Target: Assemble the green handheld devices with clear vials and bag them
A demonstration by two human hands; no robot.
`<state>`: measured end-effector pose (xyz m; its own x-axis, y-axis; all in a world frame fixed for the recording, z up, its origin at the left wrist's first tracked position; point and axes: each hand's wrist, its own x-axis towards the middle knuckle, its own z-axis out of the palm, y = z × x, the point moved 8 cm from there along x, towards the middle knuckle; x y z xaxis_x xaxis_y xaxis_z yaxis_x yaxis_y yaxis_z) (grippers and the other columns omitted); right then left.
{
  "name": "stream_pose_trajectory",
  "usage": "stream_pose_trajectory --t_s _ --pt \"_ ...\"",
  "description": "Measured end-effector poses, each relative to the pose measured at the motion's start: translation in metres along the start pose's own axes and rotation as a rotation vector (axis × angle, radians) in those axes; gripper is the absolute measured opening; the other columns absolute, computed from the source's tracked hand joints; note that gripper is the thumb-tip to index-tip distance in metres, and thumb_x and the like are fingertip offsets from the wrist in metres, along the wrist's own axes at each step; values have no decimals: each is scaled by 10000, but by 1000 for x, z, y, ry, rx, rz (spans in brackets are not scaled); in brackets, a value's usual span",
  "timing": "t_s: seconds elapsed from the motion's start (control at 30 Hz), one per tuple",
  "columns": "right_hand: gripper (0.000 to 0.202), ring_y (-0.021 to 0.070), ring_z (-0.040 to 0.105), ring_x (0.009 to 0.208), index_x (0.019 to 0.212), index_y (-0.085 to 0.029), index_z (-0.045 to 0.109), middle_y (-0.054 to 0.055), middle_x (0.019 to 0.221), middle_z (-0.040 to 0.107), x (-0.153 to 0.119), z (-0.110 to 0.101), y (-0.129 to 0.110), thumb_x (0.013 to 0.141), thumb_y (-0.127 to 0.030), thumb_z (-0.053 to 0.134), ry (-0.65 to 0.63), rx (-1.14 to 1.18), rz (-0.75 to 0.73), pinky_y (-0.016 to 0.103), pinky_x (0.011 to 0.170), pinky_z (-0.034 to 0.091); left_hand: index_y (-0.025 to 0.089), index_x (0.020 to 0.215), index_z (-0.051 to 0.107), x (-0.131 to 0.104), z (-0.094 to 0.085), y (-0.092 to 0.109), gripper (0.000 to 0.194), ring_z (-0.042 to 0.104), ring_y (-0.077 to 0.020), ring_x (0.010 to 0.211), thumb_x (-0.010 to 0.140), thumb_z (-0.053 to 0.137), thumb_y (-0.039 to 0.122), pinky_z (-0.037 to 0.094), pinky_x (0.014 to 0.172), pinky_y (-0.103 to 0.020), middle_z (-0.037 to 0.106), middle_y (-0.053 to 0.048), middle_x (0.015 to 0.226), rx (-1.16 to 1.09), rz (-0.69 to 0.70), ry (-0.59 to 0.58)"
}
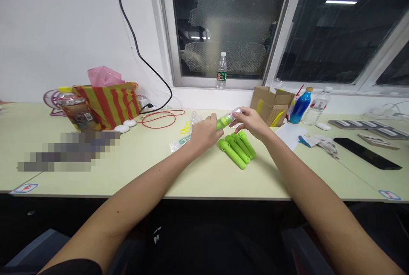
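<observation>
Both hands, left [207, 132] and right [249, 120], angled inward, gripping a green tube [224, 121] above green handles [238, 149].

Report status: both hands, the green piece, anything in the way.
Left hand gripping green tube. Right hand at its clear end. Four green pieces on table just below hands, close by but not blocking.

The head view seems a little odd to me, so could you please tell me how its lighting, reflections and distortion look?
Head view: even indoor light; bright strips reflected in the dark window; wide-angle stretch on the forearms near the lower corners; pixelated patch at left, hiding what lies there.
</observation>
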<state>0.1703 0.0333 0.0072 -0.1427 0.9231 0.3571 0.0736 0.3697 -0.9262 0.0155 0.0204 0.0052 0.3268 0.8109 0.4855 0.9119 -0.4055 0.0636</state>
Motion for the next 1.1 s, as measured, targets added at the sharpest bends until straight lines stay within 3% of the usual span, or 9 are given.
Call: stream_pose_trajectory --t_s 0.23,0.4,0.73,1.1 --pt "341 141 632 680 831 -164 681 49 820 637 0 -5 4 705 -460 795 49 -13 27 241 485 569 169 1110 478 1 1 0 340 677 -282 878 857 554 383 460 718 -353 688 -106 934 15 13 14" --pt "332 128 619 692 857 -182 713 41 821 644 0 -5 10 681 -443 819 87 113 78 244 558 587 169 1128 472 2 1 0 369 675 -284 884 862 547 413 459 714 -353 686 -110 954 -3 19 23" --pt "317 146 610 743 828 -176 735 46 826 648 -2 1 9 690 -450 815 208 262 -3 286 627 606 146 1123 497 4 -6 4 360 669 -284 883 916 470 440 458 729 -354 677 -125 953 43 23 80" --pt "313 185 693 810 883 -168 715 80 918 719 0 12 14 744 -440 785 19 204 81 318 739 595 138 1098 516 7 -1 8 351 662 -294 889 900 516 428 433 683 -338 673 -129 948 52 106 108"
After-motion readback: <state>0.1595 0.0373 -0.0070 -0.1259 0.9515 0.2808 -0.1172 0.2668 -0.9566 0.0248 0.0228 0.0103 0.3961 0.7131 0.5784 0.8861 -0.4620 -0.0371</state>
